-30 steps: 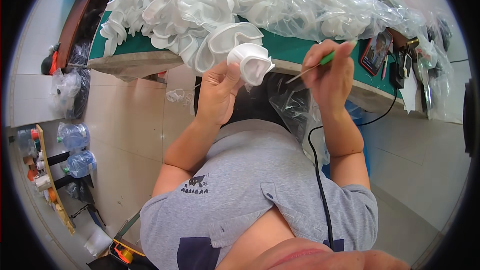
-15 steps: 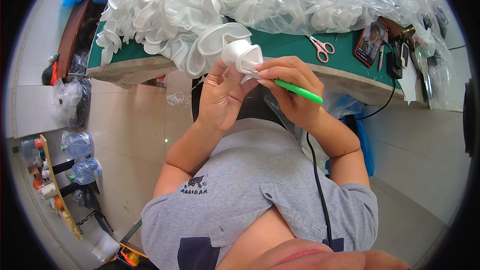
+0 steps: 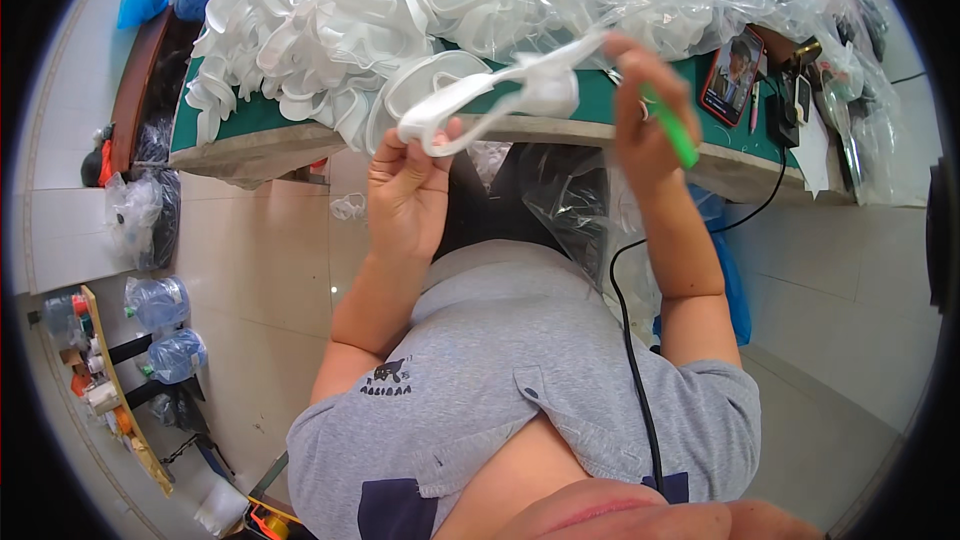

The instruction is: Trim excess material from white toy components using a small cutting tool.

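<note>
My left hand (image 3: 410,195) pinches the rounded end of a white, curved padded fabric piece (image 3: 450,103) in front of the table edge. The piece is stretched out to the right, its far part smeared by motion. At that side my right hand (image 3: 648,105), blurred, has its fingers closed around a tool with a bright green handle (image 3: 675,135). Its fingertips meet the end of the white strip, seemingly pinching it; the tool's working end cannot be made out. Behind my left hand a heap of similar white pieces (image 3: 340,25) covers the green tabletop (image 3: 245,118).
Clear plastic sheeting (image 3: 690,10) lies over the back right. A phone (image 3: 733,80), a pink pen (image 3: 755,105) and a black charger (image 3: 782,125) sit on the right. A black cable (image 3: 640,370) runs down my front. Water bottles (image 3: 158,302) stand at the left.
My right hand has swung up and to the right with the green-handled tool, and the white piece is pulled out long. My left hand has shifted slightly left and down.
</note>
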{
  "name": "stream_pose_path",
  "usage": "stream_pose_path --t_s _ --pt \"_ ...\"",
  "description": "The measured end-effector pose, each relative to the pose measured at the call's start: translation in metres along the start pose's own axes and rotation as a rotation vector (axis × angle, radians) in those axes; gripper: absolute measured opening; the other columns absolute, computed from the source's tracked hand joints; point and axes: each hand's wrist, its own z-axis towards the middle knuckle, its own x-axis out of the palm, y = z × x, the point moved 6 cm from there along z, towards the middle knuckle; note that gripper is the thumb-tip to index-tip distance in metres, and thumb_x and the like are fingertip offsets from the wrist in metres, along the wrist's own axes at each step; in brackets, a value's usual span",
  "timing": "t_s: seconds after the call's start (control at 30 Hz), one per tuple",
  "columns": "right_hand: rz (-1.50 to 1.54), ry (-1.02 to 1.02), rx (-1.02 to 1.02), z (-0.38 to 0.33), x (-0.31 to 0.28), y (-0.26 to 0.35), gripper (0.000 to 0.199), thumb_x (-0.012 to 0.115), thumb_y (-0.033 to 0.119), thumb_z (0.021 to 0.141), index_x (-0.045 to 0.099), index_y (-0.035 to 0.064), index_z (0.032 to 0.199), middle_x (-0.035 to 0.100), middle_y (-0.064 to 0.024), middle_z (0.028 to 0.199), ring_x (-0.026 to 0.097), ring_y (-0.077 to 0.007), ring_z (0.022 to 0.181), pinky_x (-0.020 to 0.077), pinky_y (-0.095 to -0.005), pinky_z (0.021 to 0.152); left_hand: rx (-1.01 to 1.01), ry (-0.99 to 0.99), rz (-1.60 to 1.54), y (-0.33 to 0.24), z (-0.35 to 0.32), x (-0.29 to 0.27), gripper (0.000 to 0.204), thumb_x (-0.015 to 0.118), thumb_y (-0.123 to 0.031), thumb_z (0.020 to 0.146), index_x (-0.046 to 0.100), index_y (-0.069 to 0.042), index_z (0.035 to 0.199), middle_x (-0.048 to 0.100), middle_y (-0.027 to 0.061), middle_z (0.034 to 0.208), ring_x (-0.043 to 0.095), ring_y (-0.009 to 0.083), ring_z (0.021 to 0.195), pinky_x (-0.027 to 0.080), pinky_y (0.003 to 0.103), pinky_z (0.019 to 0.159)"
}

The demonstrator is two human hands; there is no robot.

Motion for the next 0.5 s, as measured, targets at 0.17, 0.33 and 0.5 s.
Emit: stream_pose_path --t_s 0.17,0.33,0.5 --pt "0.058 -0.217 0.302 0.021 -0.043 -0.057 0.01 0.049 0.005 0.096 0.05 -0.0034 0.102 0.066 -0.0206 0.101 0.068 -0.0241 0.087 0.0576 -0.036 0.079 0.05 0.079 0.037 -0.024 0.005 -0.01 0.02 0.06 -0.01 0.087 0.057 0.0 0.104 0.056 0.0211 0.119 0.052 0.0339 0.116 0.034 0.045 0.108" --pt "0.712 -0.09 0.455 0.024 -0.009 -0.012 0.012 0.045 0.009 0.098 0.046 -0.0013 0.105 0.063 -0.0253 0.103 0.068 -0.0279 0.087 0.0587 -0.0372 0.076 -0.685 0.366 -0.23 0.027 0.0 0.015 0.071 0.031 -0.066 0.09 0.046 0.0 0.108 0.054 0.0317 0.118 0.06 0.043 0.104 0.051 0.045 0.085" --pt "0.833 -0.001 0.409 0.031 0.008 0.018 0.011 0.048 0.004 0.096 0.045 -0.0024 0.105 0.064 -0.0248 0.102 0.068 -0.0253 0.088 0.058 -0.0348 0.078 -0.767 0.321 0.203 0.058 -0.011 0.027 0.061 0.042 -0.055 0.094 0.046 0.001 0.12 0.067 0.0116 0.093 0.064 0.0193 0.077 0.051 0.031 0.068"
